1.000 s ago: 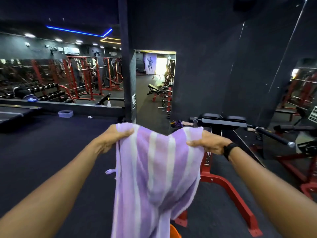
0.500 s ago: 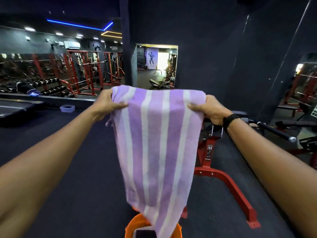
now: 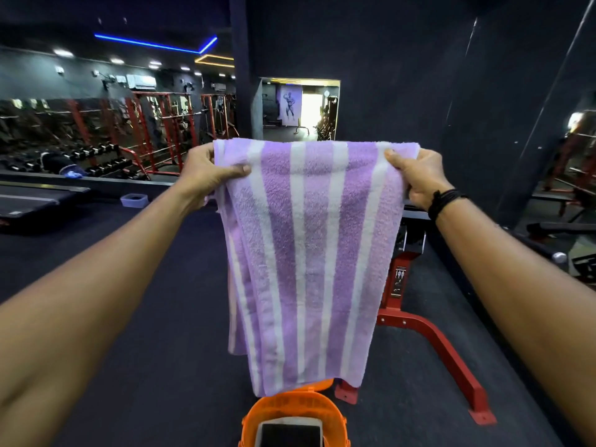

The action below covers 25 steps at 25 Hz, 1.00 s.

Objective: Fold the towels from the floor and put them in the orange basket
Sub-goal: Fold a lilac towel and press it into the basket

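In the middle of the view, out at arm's length and above the orange basket [image 3: 295,414], hangs a purple-and-white striped towel [image 3: 309,253]. The left hand [image 3: 206,175] pinches its upper left corner, thumb lying across the near face and the other fingers curled behind the cloth; the right hand [image 3: 416,175] pinches the upper right corner in the same way, with a dark band on its wrist. The top edge runs nearly straight between the two hands, and the cloth drops from it in a flat sheet whose lower hem ends just over the far rim of the basket. Along the left side a second layer shows behind the first, so the towel looks already doubled once.

It is terry cloth: soft, limp and light, with no stiffness of its own, so it will keep a shape only while it is held taut or laid down. The looped pile gives a sure hold and should not slip from a pinch. The corners are the best place to hold it, since a grip further in would let the ends sag. Nothing here is fragile.

Inside the basket sits a dark flat object [image 3: 292,435], too unclear to name. To the right stands a red-framed gym bench [image 3: 429,327] on the dark floor [image 3: 145,333].
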{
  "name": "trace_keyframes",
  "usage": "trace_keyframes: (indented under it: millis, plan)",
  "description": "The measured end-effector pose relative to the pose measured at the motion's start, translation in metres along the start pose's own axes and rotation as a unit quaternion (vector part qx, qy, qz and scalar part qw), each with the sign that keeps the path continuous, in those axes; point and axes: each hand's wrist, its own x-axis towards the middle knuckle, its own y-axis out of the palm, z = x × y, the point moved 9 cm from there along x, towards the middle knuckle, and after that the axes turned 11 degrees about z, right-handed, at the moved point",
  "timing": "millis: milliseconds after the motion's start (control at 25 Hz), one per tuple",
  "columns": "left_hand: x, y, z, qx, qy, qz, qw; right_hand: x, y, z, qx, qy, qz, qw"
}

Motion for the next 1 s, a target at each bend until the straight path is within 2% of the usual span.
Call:
trace_keyframes:
  millis: [80, 200, 280, 320, 360, 440, 520, 640, 760, 800, 880, 920, 1000]
  plan:
    - [-0.002, -0.004, -0.002, -0.020, 0.010, -0.047, 0.999, -0.001, -0.003, 0.000, 0.002, -0.005, -0.006, 1.000]
    - [0.000, 0.009, 0.003, -0.042, -0.018, -0.008, 0.999, -0.002, -0.006, 0.001, 0.024, -0.007, -0.007, 1.000]
    - [0.002, 0.019, 0.009, -0.048, -0.023, 0.043, 0.998, -0.001, -0.002, -0.003, 0.026, 0.012, 0.069, 0.997]
    - [0.002, 0.021, 0.013, -0.047, -0.023, 0.054, 0.997, -0.002, 0.002, -0.008, -0.020, 0.023, 0.122, 0.992]
    - [0.002, 0.021, 0.016, -0.045, -0.020, 0.049, 0.998, -0.003, 0.003, -0.013, -0.080, 0.031, 0.156, 0.984]
    - [0.002, 0.012, 0.026, -0.051, -0.020, -0.003, 0.998, -0.003, -0.008, -0.018, -0.130, 0.021, 0.133, 0.982]
    - [0.003, 0.006, 0.036, -0.084, -0.026, -0.038, 0.995, -0.007, -0.015, -0.026, -0.093, 0.017, 0.117, 0.989]
    - [0.004, 0.003, 0.049, -0.052, -0.048, -0.048, 0.996, -0.017, -0.004, -0.047, -0.101, 0.017, 0.166, 0.981]
    - [0.001, -0.005, 0.055, -0.059, -0.040, -0.092, 0.993, -0.019, -0.009, -0.054, -0.027, 0.010, 0.139, 0.990]
    - [-0.001, -0.007, 0.055, -0.076, -0.035, -0.102, 0.991, -0.020, -0.004, -0.057, -0.009, 0.027, 0.172, 0.985]
    - [-0.002, -0.008, 0.052, -0.106, -0.027, -0.098, 0.989, -0.025, 0.009, -0.067, -0.054, 0.062, 0.249, 0.965]
    - [-0.004, -0.008, 0.050, -0.116, -0.022, -0.092, 0.989, -0.025, 0.011, -0.068, -0.088, 0.052, 0.249, 0.963]
    - [-0.008, -0.008, 0.048, -0.133, -0.010, -0.076, 0.988, -0.017, -0.001, -0.062, -0.106, 0.011, 0.172, 0.979]
